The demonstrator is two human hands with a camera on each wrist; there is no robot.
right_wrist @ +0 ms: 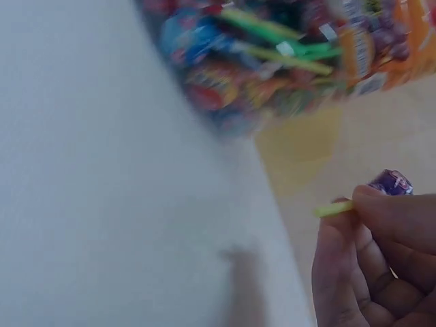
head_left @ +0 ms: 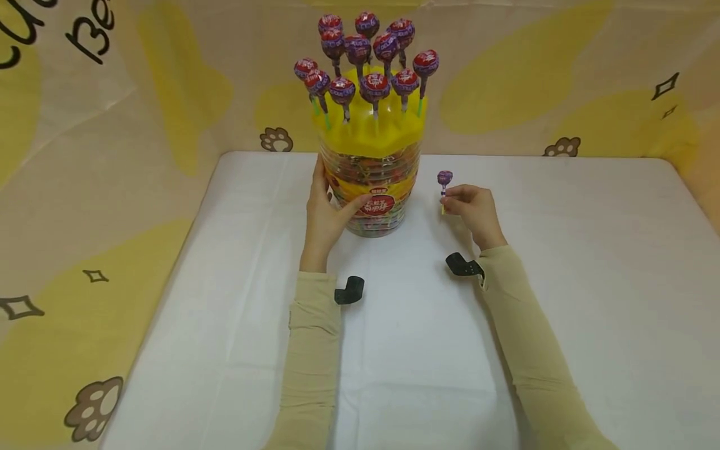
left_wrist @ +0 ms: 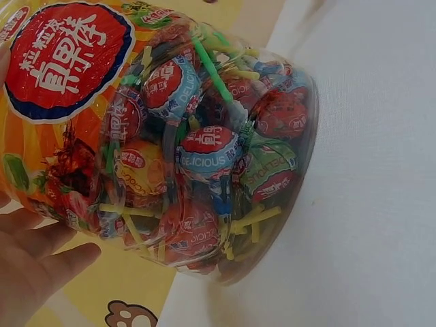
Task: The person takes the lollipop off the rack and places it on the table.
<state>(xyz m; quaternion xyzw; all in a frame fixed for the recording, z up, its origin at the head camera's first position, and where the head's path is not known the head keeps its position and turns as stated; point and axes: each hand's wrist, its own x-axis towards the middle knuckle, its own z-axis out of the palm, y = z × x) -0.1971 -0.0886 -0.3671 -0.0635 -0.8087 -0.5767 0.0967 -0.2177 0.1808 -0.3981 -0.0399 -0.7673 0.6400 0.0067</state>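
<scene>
At the left, the clear jar is gripped by the left hand, with the thumb laid across the front label and the fingers set round the far left side, where their tips are hidden from the head view. The jar is stood upright on the white table, and its yellow top is studded with wrapped lollipops. Just right of the jar, and apart from it, a single lollipop is held nearly upright, purple head uppermost, its stick pinched between the thumb and forefinger of the right hand. From those fingertips the yellow top is found up and to the left; the loose lollipop is nearer to the right hand, while the jar is controlled by the left. By the left wrist view, the left fingers are shown somewhat spread beside the jar, and the sweets packed inside are revealed. By the right wrist view, the stick's yellow lower end is shown protruding from the pinch.
</scene>
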